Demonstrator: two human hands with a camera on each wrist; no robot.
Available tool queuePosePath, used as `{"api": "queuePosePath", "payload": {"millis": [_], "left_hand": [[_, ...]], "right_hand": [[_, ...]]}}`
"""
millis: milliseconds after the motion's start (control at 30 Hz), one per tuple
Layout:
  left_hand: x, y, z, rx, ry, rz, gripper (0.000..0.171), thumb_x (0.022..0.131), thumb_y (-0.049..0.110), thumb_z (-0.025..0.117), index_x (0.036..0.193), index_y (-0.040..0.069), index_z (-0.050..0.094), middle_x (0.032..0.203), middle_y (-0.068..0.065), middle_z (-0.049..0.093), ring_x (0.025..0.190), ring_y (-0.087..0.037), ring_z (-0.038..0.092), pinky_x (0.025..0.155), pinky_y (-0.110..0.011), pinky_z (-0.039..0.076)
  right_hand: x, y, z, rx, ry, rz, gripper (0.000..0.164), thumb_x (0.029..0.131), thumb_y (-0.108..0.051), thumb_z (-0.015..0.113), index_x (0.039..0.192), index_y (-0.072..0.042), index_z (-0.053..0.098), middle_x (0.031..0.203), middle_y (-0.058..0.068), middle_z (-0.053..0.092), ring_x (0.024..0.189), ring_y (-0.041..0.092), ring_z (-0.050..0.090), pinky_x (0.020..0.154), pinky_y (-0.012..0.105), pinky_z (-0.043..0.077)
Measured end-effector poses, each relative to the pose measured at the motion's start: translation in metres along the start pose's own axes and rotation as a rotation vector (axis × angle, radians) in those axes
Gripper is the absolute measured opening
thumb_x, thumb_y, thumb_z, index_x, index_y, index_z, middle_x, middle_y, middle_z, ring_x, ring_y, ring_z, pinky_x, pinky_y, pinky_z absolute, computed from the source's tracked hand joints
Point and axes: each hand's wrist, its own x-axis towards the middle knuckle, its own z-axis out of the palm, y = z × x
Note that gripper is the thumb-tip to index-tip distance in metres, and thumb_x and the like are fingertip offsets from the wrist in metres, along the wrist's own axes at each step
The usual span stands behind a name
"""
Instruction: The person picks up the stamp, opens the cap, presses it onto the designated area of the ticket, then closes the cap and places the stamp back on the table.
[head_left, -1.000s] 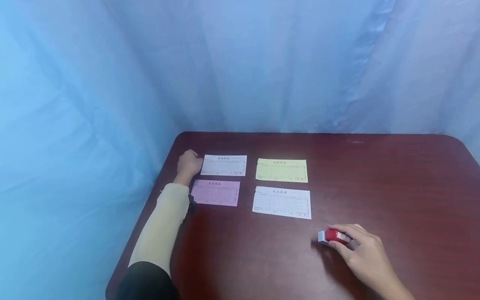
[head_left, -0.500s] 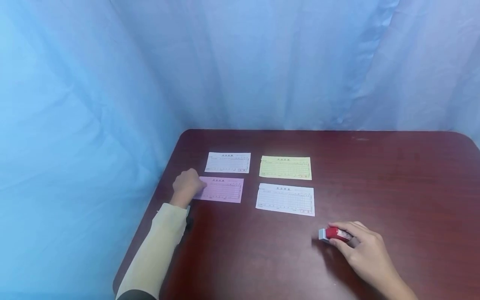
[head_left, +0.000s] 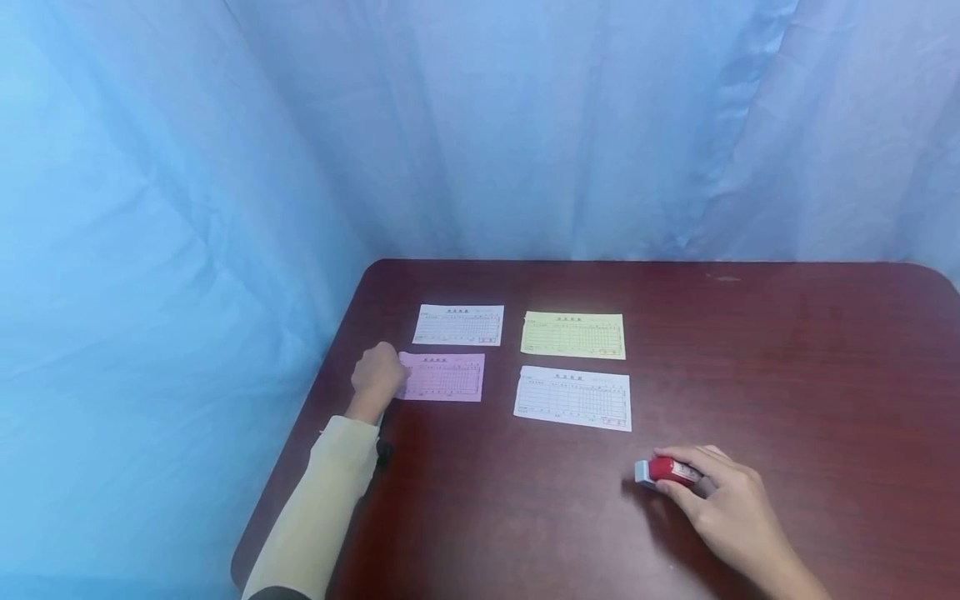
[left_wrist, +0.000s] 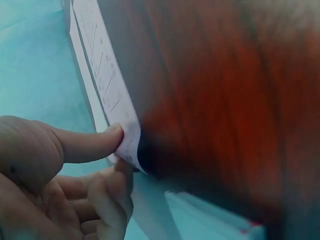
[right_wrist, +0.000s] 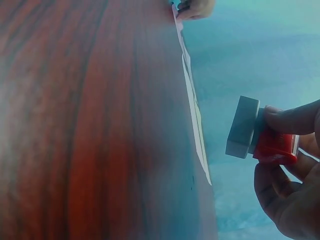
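My left hand [head_left: 377, 372] pinches the left edge of a pink receipt slip [head_left: 448, 380] on the table. The left wrist view has the thumb on top of the slip [left_wrist: 111, 82] and fingertips beneath, its corner bent up. Lower right in the head view, my right hand [head_left: 729, 504] holds a red stamp [head_left: 671, 470] with a pale grey-blue cap [head_left: 642, 472] pointing left. Seen from the right wrist, thumb and fingers grip the red body [right_wrist: 274, 145], and the grey cap [right_wrist: 243, 127] covers its end.
Behind the pink slip lies a white slip [head_left: 459, 325]. To the right are a yellow slip [head_left: 573, 335] and another white slip [head_left: 573, 398], lying apart. The dark red-brown table [head_left: 810, 375] meets light blue curtains [head_left: 525, 125] at its back and left sides.
My left hand has come back from the far-left white slip to the pink one, whose left edge it now pinches. The right hand with the stamp has hardly moved. The head view shifted slightly.
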Motion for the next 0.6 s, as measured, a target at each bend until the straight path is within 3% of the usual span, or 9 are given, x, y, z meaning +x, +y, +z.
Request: {"api": "queuePosePath", "payload": {"millis": [233, 467, 600], "left_hand": [[0.0002, -0.0020, 0.0061, -0.069, -0.048, -0.029, 0.012, 0.093, 0.012, 0.063, 0.093, 0.001, 0.068, 0.081, -0.014, 0.065, 0.068, -0.028, 0.062, 0.051, -0.032, 0.045], [-0.0020, -0.0048, 0.0074, -0.161, -0.039, -0.043, 0.021, 0.091, 0.013, 0.068, 0.104, 0.001, 0.059, 0.092, -0.017, 0.064, 0.081, -0.032, 0.064, 0.066, -0.038, 0.051], [-0.0053, -0.0053, 0.0057, -0.210, -0.042, -0.056, 0.024, 0.090, 0.013, 0.073, 0.106, 0.000, 0.061, 0.093, -0.017, 0.066, 0.082, -0.031, 0.065, 0.067, -0.038, 0.052]], "right_hand": [[-0.0014, 0.0022, 0.0001, -0.008, -0.007, 0.019, 0.045, 0.061, 0.009, 0.089, 0.100, -0.009, 0.076, 0.089, -0.005, 0.069, 0.081, -0.005, 0.057, 0.072, 0.004, 0.046], [-0.0063, 0.0029, 0.0019, -0.020, -0.001, 0.020, 0.046, 0.060, 0.007, 0.090, 0.100, -0.011, 0.077, 0.087, -0.006, 0.069, 0.078, -0.002, 0.057, 0.071, 0.006, 0.044], [-0.0059, 0.0036, 0.0025, -0.035, 0.017, -0.012, 0.047, 0.059, 0.005, 0.091, 0.100, -0.012, 0.077, 0.087, -0.006, 0.070, 0.077, -0.001, 0.058, 0.070, 0.007, 0.043]]}}
